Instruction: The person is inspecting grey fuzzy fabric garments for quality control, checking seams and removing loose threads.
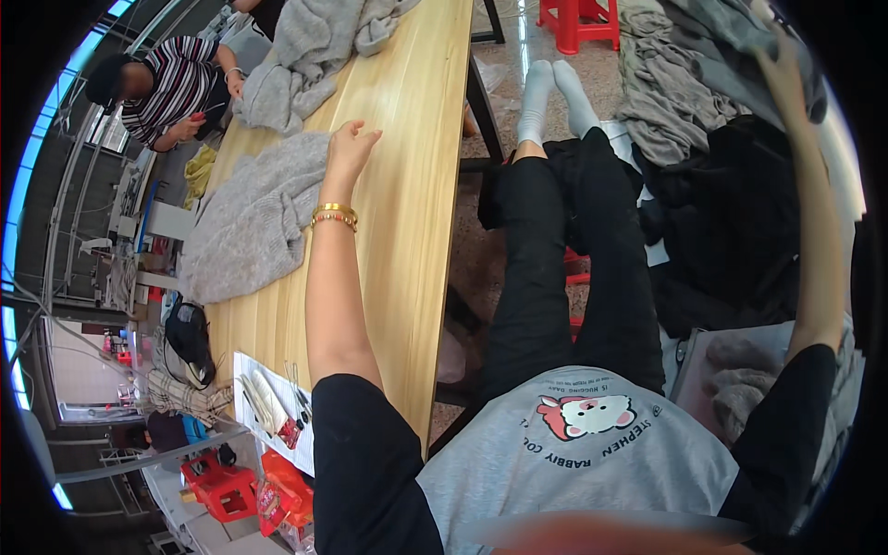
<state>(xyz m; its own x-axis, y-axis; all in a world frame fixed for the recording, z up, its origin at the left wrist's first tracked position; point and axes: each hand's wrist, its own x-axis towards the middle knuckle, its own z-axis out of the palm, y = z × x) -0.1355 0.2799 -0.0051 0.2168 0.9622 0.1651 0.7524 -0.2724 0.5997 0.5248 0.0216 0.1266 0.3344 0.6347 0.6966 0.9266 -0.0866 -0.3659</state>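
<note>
My left hand (350, 150) is over the wooden table (407, 120), with its thumb and fingers apart and nothing in them. Beside it on the table lies a fuzzy light-grey knit garment (254, 217). At the far right my outstretched right hand (783, 74) grips a darker grey garment (717, 32); the fingers are blurred and partly lost in the cloth. Below that garment, a pile of grey knit cloth (661, 102) lies to the right of my feet.
More grey knitwear (310, 46) lies at the table's far end, near a person in a striped top (185, 88). White paper (276, 407) with tools rests at the table's near left. Black cloth (731, 222) and a red stool (578, 23) are to the right.
</note>
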